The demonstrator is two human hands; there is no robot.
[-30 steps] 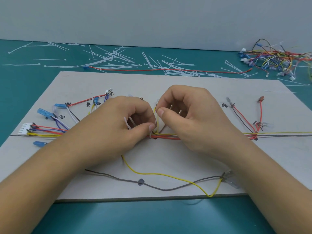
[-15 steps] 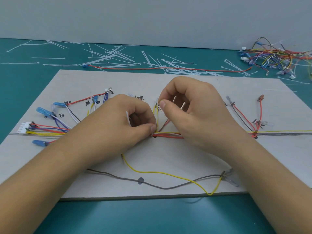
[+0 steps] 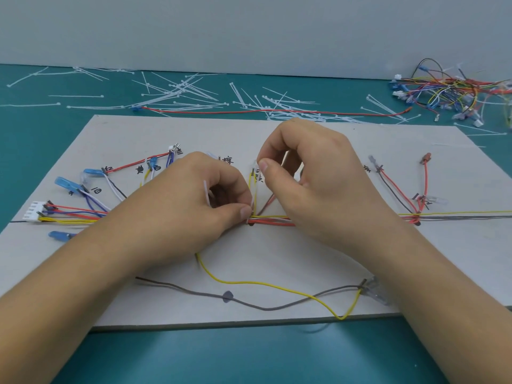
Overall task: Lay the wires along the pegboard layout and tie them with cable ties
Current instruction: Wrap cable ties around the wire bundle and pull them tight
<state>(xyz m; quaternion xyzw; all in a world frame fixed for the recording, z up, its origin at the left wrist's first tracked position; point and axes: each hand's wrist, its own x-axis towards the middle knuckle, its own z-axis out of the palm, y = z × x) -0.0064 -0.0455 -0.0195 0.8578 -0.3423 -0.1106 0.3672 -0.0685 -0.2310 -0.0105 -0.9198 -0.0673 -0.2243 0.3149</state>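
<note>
At the middle of the pegboard (image 3: 277,261), I see my left hand (image 3: 191,209) curled, thumb and forefinger pinching the cable tie (image 3: 251,208) down at the wire bundle (image 3: 273,221). My right hand (image 3: 315,184) pinches the tie's upright tail (thumb against forefinger), its other fingers curled. A yellow wire (image 3: 249,284) and a grey wire (image 3: 266,309) sag loose near the board's front edge.

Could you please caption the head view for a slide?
Left hand and right hand tighten a white cable tie around the wire bundle on the board.
</note>
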